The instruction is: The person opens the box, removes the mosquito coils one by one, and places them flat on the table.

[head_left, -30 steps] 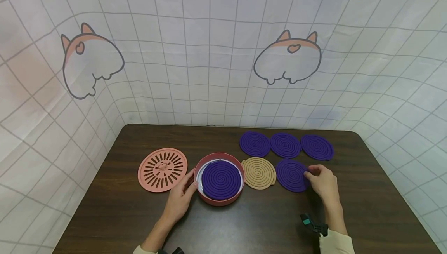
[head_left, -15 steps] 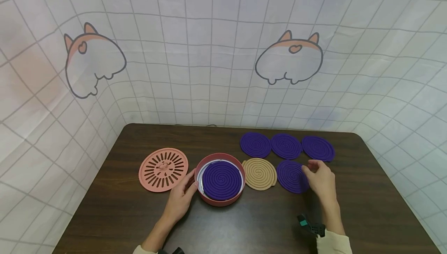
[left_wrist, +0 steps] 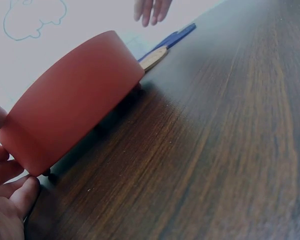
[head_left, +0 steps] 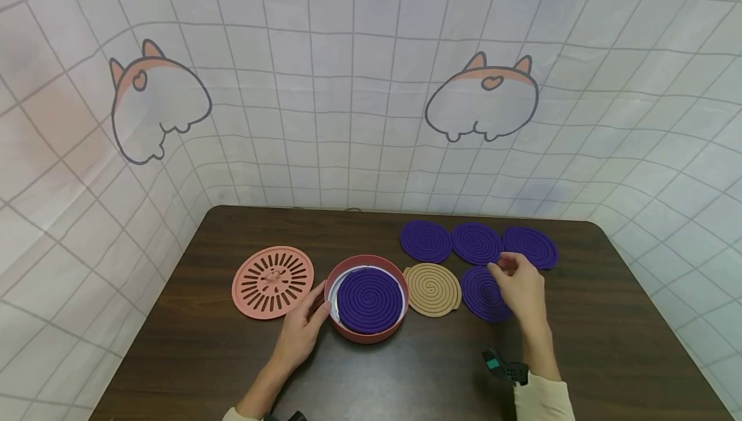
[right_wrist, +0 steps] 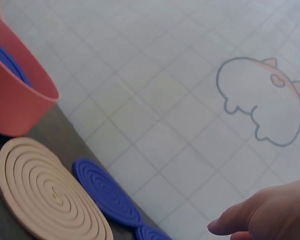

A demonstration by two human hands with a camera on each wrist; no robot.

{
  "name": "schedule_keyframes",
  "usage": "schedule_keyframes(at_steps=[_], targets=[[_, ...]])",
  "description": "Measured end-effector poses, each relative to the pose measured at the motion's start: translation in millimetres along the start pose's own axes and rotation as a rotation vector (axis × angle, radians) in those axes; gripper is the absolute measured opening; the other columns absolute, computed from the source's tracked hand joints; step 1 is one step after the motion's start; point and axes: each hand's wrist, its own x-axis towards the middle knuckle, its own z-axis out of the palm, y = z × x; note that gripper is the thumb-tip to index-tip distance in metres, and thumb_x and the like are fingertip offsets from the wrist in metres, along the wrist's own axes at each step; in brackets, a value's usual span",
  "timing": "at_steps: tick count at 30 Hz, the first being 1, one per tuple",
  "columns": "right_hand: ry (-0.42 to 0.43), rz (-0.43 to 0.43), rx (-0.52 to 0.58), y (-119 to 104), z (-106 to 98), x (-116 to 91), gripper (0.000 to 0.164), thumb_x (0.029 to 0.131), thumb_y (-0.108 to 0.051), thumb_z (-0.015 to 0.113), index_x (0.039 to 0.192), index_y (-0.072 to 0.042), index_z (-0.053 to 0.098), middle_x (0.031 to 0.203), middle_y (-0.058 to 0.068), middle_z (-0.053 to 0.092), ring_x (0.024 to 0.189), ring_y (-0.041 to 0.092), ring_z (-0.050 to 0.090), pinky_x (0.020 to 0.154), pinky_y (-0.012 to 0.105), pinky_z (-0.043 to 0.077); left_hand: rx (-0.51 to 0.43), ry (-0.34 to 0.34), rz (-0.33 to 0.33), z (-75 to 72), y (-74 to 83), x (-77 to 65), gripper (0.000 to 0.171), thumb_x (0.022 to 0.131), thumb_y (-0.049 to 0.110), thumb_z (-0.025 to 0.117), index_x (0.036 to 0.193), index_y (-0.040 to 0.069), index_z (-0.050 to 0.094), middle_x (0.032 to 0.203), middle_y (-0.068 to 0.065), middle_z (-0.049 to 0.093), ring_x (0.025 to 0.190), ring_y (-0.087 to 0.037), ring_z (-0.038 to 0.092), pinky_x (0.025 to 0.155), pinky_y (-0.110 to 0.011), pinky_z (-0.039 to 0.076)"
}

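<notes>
One purple coil (head_left: 369, 300) is already lying in the red bowl (head_left: 348, 333), the left hand (head_left: 303, 329) is steadying it, and the right hand (head_left: 520, 284), loosely open and empty, is hovering over the near coil (head_left: 480, 293).

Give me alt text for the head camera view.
A person's left hand rests against a red bowl holding a purple coil, while the right hand hovers over another purple coil. A tan coil lies between.

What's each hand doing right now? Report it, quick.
Left hand: open, fingers resting against the red bowl.
Right hand: open, holding nothing, over a purple coil.
</notes>
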Motion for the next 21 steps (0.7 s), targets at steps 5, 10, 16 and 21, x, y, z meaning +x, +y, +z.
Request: schedule_keyframes(at_steps=[5,10,16,21], targets=[[0.009,-0.025,0.03,-10,4,1,0.044,0.096,-0.022,0.064,0.131,0.004,0.059,0.12,0.026,0.069,0.106,0.04,0.067,0.091,0.054,0.053,-0.001,0.0,-0.005,-0.4,-0.3,0.2,0.05,0.103,0.027,0.058,0.149,0.01,0.048,0.146,-0.012,0.057,0.132,-0.024,0.058,0.105,-0.022,0.047],[0.022,-0.036,0.048,-16,10,3,0.044,0.096,-0.023,0.065,0.13,0.004,0.06,0.119,0.024,0.07,0.105,0.038,0.068,0.091,0.052,0.054,-0.006,-0.001,-0.01,-0.4,0.5,-0.2,0.05,0.102,0.027,0.058,0.149,0.01,0.048,0.146,-0.012,0.056,0.132,-0.025,0.057,0.105,-0.021,0.047],[0.022,-0.055,0.062,-24,18,4,0.043,0.096,-0.022,0.066,0.13,0.004,0.061,0.117,0.023,0.071,0.102,0.035,0.068,0.088,0.047,0.055,-0.021,-0.01,-0.022,-0.3,0.7,-0.4,0.05,0.103,0.026,0.058,0.149,0.01,0.048,0.147,-0.012,0.055,0.132,-0.026,0.057,0.104,-0.019,0.046],[0.01,-0.068,0.082,-33,23,5,0.043,0.095,-0.022,0.066,0.131,0.003,0.06,0.118,0.022,0.071,0.102,0.034,0.068,0.088,0.047,0.055,-0.02,-0.012,-0.028,-0.4,1.6,-0.3,0.05,0.103,0.025,0.058,0.149,0.01,0.048,0.147,-0.012,0.055,0.133,-0.026,0.057,0.105,-0.022,0.047]])
